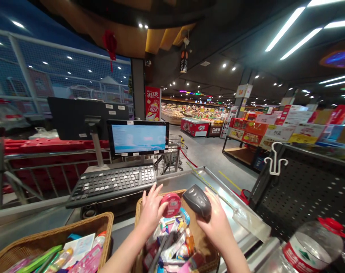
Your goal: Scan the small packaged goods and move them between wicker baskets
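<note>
My left hand (151, 210) holds a small round red tin (171, 205) above a wicker basket (138, 212) full of several small packaged goods. My right hand (216, 220) grips a dark grey handheld barcode scanner (197, 200), its head close beside the tin. Both hands hover over the basket on a steel checkout counter (218, 185).
A second wicker basket (104, 223) of goods sits at lower left. A black keyboard (112, 182) and a lit monitor (138, 138) stand ahead. A large water bottle with a red cap (314, 246) is at lower right, beside a black perforated rack (309, 189). Store aisles lie beyond.
</note>
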Available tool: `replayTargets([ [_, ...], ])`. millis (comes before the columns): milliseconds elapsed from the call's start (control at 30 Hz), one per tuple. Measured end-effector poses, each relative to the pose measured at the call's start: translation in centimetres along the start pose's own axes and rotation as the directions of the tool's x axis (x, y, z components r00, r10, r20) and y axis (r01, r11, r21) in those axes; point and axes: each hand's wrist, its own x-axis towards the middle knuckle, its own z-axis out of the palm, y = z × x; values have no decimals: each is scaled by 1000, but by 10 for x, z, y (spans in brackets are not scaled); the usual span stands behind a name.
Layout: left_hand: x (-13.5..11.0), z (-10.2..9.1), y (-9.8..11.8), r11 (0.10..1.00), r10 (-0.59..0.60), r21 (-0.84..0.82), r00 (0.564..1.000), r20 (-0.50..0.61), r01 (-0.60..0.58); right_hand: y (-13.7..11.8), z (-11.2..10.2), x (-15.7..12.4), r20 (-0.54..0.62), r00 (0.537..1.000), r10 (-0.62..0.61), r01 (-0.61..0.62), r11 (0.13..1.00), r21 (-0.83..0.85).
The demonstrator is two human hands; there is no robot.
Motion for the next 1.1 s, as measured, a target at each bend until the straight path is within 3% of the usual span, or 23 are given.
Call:
replayTargets([
  [133,4,-29,-25,990,-136,-41,987,-88,133,-22,4,12,37,998,-48,48,999,-1],
  [300,6,-65,-54,981,-196,-51,960,-199,189,-57,18,26,173,975,-139,136,990,33],
  [467,-1,-91,-75,969,-245,-47,934,-260,241,-86,37,31,211,956,-206,194,978,76],
  [733,-22,-110,-103,952,-305,-79,904,-299,295,-112,56,26,276,930,-243,217,969,121],
  [1100,-39,-121,-117,938,-345,-90,887,-307,333,-130,64,19,303,915,-266,234,963,136],
])
